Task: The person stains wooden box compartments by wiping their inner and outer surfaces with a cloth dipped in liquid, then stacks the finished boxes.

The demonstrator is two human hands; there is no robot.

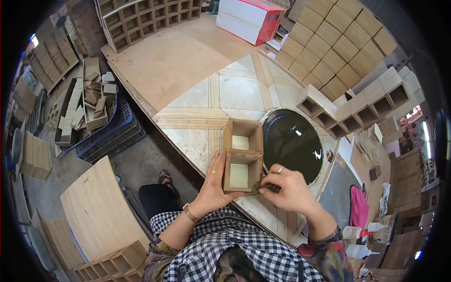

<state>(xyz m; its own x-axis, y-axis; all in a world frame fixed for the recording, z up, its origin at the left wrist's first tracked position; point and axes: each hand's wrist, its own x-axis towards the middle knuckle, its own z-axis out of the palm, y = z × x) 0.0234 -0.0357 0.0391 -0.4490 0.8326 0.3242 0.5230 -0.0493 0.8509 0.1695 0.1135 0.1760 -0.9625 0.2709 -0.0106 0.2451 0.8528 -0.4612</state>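
Checked apron [235,244] near; double box [243,152] opens upward, long axis pointing away.

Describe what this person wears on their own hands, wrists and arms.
The left hand wears a gold-coloured ring, with a brownish wristband at its wrist. The right hand wears a silver-coloured ring. The patterned sleeves mix greens, browns and reds.

And there's the red-and-white box [246,21], top ctr! Over mid-L, a blue crate [115,136] w/ wood scraps [97,101] piled by it; pale wood sheet [101,202], btm L; pink cloth [358,207], lower R, white bottles [359,251] just below.
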